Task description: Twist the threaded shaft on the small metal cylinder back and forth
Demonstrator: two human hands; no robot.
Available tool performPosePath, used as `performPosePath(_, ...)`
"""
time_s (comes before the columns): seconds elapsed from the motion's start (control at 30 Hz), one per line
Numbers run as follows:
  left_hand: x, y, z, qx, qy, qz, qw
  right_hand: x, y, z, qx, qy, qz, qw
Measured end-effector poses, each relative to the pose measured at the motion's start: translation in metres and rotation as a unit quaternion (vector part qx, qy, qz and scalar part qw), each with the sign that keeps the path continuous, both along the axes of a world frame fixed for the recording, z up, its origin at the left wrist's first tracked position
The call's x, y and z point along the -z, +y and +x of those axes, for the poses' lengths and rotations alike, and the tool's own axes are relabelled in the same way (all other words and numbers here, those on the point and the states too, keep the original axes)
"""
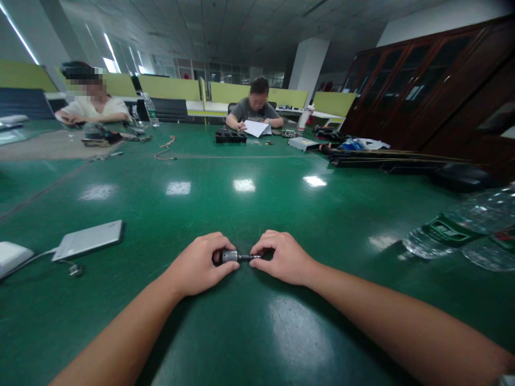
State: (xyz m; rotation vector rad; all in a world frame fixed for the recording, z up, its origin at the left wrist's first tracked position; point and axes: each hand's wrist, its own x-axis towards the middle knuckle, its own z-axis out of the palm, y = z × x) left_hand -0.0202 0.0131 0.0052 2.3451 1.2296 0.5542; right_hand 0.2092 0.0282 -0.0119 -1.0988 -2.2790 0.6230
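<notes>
A small metal cylinder with a thin shaft (231, 256) lies sideways between my hands, low over the green tabletop or touching it; I cannot tell which. My left hand (201, 264) pinches the thick silver body between thumb and fingers. At the other side, the thumb and fingertips of my right hand (284, 257) close on the far end of the shaft. Part of the cylinder's left end is hidden in my left hand. The exact kind of this part does not show.
On the left lie a silver slab (90, 239) with a white cable and a white block (14, 257). Plastic bottles (446, 230) lie at right. Across the green table (209, 198) sit two people, near a black tray (230, 136) and a paper sheet (256, 128).
</notes>
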Motion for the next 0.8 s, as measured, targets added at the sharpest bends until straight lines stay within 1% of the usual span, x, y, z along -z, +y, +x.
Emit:
performPosePath(0.43, 0.0007, 0.0012, -0.0021, -0.002, -0.01, 0.006, 1.0, -0.0021, 0.0, -0.0001, 0.019, -0.007, -0.006, 1.0)
performPosePath(0.8, 0.0003, 0.0016, -0.0027, -0.001, -0.01, 0.002, 1.0, -0.0003, -0.0001, 0.0002, 0.03, -0.009, -0.012, 0.999)
